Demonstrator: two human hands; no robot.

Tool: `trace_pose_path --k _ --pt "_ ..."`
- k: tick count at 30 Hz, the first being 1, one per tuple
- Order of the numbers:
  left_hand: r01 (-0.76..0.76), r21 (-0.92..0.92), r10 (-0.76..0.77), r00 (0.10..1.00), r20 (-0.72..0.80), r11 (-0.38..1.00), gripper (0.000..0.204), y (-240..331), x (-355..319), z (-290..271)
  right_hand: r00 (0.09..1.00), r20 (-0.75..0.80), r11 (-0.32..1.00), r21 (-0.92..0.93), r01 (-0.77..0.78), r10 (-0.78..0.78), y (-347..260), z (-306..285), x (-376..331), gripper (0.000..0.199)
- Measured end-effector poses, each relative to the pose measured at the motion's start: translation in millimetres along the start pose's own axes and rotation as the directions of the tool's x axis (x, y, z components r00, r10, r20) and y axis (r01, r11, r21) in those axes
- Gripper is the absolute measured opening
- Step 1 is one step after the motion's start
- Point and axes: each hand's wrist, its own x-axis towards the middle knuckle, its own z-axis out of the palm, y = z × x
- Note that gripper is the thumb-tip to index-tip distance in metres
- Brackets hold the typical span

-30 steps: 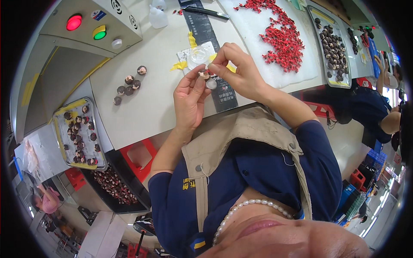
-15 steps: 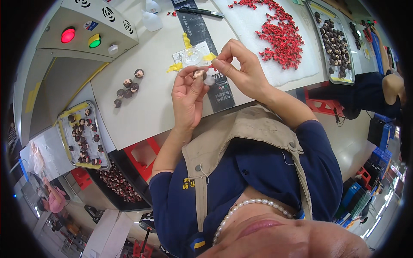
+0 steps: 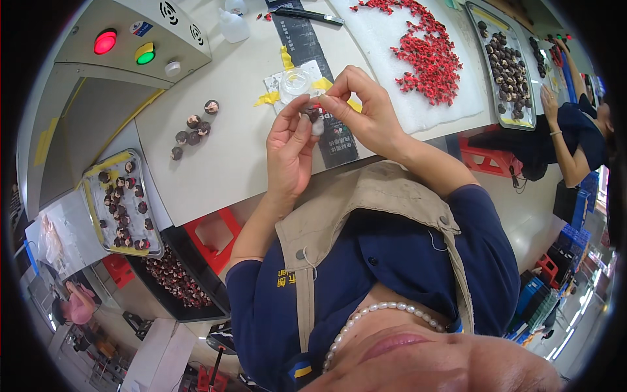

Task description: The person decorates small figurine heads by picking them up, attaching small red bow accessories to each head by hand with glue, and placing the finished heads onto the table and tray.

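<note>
Between the fingertips of my left hand (image 3: 290,150) is a small doll head (image 3: 311,114), its dark brown hair side showing. My right hand (image 3: 367,111) meets it from the other side, thumb and forefinger pinched at its top. A tiny red piece (image 3: 316,104) shows at those fingertips, mostly hidden. Something whitish (image 3: 318,127) sits just below the head; I cannot make out what it is. Just beyond my hands, a clear round dish (image 3: 295,82) stands on a white square held with yellow tape.
Several doll heads (image 3: 194,122) lie on the table to the left, near a machine with lit buttons (image 3: 105,42). Small red pieces (image 3: 431,65) cover a white foam sheet. Trays of heads (image 3: 124,202) (image 3: 509,72) flank the table. A black pen-like tool (image 3: 308,16) lies at the back.
The doll head has turned in my left fingers, so its pale face no longer shows. My right fingertips have come closer to it. At right, a co-worker's arm has come further into view.
</note>
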Motion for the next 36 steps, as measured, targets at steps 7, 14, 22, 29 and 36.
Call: trace_pose_path --k 7,14,22,29,36 --pt "-0.045 0.062 0.047 0.998 -0.031 0.997 0.034 -2 -3 2 1.0 0.006 1.0 -0.01 0.006 -0.006 -2 4 -2 0.015" --pt "-0.07 0.106 0.076 0.996 -0.053 0.992 0.032 -5 -2 0 1.0 0.026 0.998 -0.054 0.014 -0.012 -1 2 -2 0.014" --pt "-0.287 0.418 0.301 0.953 0.033 0.862 0.032 -10 0 8 0.999 0.036 1.0 -0.008 0.018 -0.018 6 1 -12 0.014" --pt "-0.15 0.316 0.148 0.989 0.032 0.937 0.032 -13 9 14 0.998 -0.056 0.994 0.106 0.004 0.002 23 -1 -18 0.013" --pt "0.175 0.025 -0.177 0.968 0.176 0.984 0.048 -4 11 25 0.968 -0.106 0.958 -0.205 0.2 -0.225 17 -14 -14 0.033"
